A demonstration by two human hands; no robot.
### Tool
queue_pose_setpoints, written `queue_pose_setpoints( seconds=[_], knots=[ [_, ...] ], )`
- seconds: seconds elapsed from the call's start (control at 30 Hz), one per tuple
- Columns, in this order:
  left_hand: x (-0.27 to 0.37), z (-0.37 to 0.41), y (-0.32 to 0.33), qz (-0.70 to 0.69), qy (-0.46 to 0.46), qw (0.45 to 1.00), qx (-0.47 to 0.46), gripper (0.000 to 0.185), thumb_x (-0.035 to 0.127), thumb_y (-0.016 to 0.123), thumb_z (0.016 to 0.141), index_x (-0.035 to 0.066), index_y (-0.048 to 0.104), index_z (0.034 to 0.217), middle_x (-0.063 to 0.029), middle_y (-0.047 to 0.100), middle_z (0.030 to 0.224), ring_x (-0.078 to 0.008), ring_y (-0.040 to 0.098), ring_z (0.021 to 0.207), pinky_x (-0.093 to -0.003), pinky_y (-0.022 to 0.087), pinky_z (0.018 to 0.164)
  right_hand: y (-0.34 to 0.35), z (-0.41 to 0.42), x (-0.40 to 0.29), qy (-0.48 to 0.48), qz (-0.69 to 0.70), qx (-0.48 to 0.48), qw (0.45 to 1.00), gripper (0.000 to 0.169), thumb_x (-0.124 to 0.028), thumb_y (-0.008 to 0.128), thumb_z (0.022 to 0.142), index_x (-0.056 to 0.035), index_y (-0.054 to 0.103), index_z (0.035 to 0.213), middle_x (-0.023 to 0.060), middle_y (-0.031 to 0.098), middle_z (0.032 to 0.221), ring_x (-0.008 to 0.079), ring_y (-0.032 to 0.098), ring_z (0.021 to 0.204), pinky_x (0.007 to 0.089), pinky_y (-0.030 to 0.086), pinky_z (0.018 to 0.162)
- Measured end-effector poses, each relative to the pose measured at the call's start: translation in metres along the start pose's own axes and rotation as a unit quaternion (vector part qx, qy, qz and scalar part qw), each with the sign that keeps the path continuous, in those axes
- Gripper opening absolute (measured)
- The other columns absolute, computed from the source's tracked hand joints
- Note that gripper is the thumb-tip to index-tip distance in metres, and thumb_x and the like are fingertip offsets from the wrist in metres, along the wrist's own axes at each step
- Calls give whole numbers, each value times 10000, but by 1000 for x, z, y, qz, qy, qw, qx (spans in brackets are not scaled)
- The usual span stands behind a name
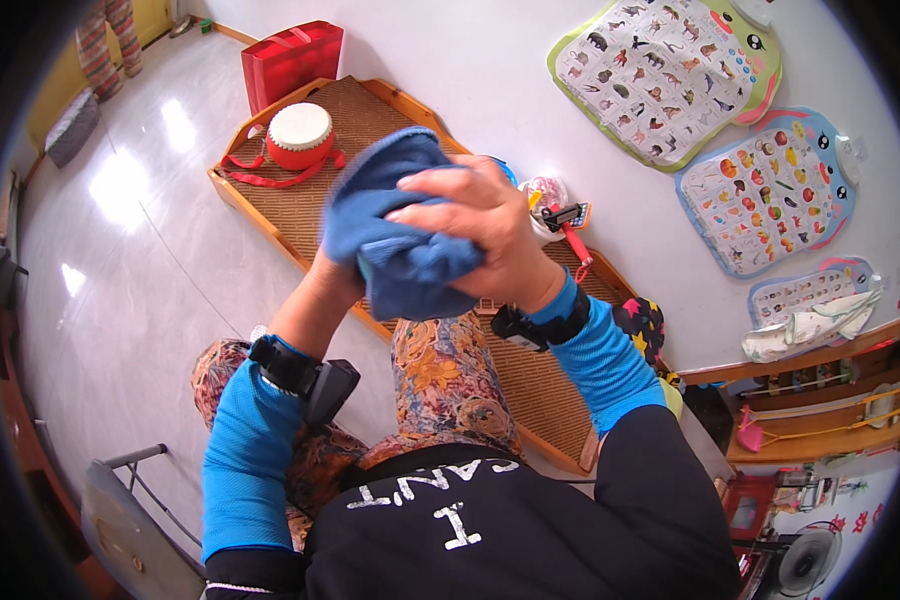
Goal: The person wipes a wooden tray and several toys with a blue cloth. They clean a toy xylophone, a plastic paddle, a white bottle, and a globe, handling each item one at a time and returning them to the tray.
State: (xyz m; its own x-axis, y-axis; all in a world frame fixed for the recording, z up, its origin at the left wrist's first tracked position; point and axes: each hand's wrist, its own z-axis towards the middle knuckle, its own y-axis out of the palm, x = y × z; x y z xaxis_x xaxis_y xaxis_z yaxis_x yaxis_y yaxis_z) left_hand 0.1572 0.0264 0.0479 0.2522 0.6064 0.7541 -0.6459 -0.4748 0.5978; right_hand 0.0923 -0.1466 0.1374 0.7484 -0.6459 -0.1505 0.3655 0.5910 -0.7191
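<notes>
In front of me a blue cloth (401, 232) is bunched between my two hands, partly blurred. My right hand (491, 217) presses on it from above and the right, fingers curled over the folds. Most of my left hand (337, 279) is hidden beneath the cloth; its wrist and heel show at the lower left. A small teal edge peeks out under the cloth near that hand, and I cannot tell what it belongs to. Below the hands is a wooden bench (270, 206) with a woven mat.
A red drum (301, 139) with a white head and red straps stands on the bench. Behind it is a red bag (292, 64). A container (546, 229) with small items sits by the wall. A grey chair (139, 525) stands lower left. Another person's legs (109, 45) show far left.
</notes>
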Motion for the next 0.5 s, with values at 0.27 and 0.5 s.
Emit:
queue_pose_setpoints(
  seconds=[0.27, 0.5],
  knots=[
    [33, 6, 9, 601, 287, 746, -3, 825, 523, 835, 698, -20, 591, 1270, -244, 595, 1287, -410, 574, 1211, -479, 443, 1046, 70, -53, 56, 495, 689, 203, 489, 434, -303, 414, 1062, 15, 567, 1315, 184, 658, 1241, 273, 679, 1084, 397, 568, 957],
    [29, 10, 0, 239, 79, 957, 146, 674, 460, 732, 852, 4, 563, 1319, -177, 649, 1235, -288, 663, 1093, -377, 531, 958, 37, -20, 15, 503, 473, 232, 685, 316, -273, 576, 1014, -58, 644, 1235, 108, 664, 1159, 190, 640, 1076, 331, 516, 945]
  ],
)
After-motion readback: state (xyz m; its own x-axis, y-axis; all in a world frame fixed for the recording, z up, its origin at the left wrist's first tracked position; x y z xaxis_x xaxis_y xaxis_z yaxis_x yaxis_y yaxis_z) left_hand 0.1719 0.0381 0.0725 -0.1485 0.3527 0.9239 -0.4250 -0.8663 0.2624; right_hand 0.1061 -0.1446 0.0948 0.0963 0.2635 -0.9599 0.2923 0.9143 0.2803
